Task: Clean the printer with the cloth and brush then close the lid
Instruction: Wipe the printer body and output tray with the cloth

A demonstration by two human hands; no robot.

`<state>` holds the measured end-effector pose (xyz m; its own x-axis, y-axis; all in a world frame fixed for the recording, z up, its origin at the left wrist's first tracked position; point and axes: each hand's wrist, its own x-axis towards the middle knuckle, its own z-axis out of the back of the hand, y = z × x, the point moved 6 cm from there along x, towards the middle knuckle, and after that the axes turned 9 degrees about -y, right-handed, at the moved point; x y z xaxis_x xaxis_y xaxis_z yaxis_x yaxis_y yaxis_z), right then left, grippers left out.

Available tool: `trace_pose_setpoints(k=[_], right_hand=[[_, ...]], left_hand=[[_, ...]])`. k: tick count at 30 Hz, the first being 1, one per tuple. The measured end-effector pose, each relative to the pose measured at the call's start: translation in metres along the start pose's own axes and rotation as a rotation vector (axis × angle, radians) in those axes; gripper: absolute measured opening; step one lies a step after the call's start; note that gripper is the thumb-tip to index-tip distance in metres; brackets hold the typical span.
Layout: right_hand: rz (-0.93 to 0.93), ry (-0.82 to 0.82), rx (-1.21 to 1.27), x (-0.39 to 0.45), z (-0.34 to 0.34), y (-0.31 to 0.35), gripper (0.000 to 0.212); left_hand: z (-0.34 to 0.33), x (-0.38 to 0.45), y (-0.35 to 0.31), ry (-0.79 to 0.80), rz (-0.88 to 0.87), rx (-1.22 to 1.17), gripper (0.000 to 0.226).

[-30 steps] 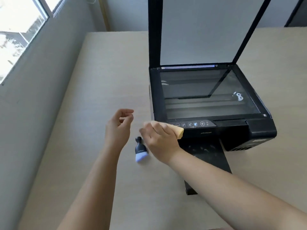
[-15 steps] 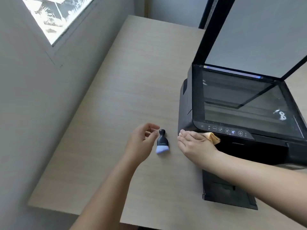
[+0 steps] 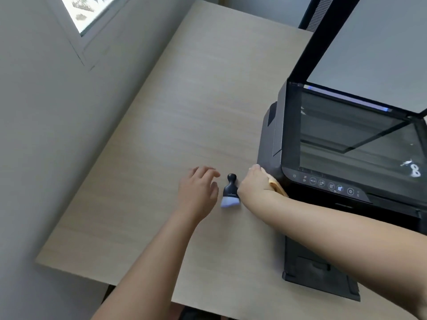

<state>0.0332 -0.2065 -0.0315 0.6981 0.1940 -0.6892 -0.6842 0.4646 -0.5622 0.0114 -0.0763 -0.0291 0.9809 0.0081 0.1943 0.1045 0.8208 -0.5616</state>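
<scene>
A black printer stands at the right of the table with its lid raised and the scanner glass bare. My right hand presses a yellow cloth against the printer's front left corner. Most of the cloth is hidden under the hand. A small black brush with pale bristles lies on the table between my two hands. My left hand hovers just left of the brush, fingers apart and holding nothing.
The light wooden table runs along a grey wall with a window at the upper left. The printer's black output tray sticks out toward the table's near edge.
My right hand has slid the cloth left along the printer's front to its left corner. My left hand has opened slightly beside the brush. The view has shifted left.
</scene>
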Motion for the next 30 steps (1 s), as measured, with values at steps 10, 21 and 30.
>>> trace_pose_setpoints(k=[10,21,30], right_hand=[[-0.104,-0.215,0.051,-0.071,0.025,-0.047,0.044],[-0.027,-0.042,-0.081,-0.029,0.002,0.001,0.045],[-0.143,-0.276,0.114,-0.077,0.035,-0.057,0.032]], left_hand=[[-0.046,-0.033,0.048,0.227,0.020,0.259,0.071],[-0.048,-0.035,0.048,0.227,0.012,0.288,0.075],[-0.046,-0.035,0.047,0.202,0.011,0.269,0.075]])
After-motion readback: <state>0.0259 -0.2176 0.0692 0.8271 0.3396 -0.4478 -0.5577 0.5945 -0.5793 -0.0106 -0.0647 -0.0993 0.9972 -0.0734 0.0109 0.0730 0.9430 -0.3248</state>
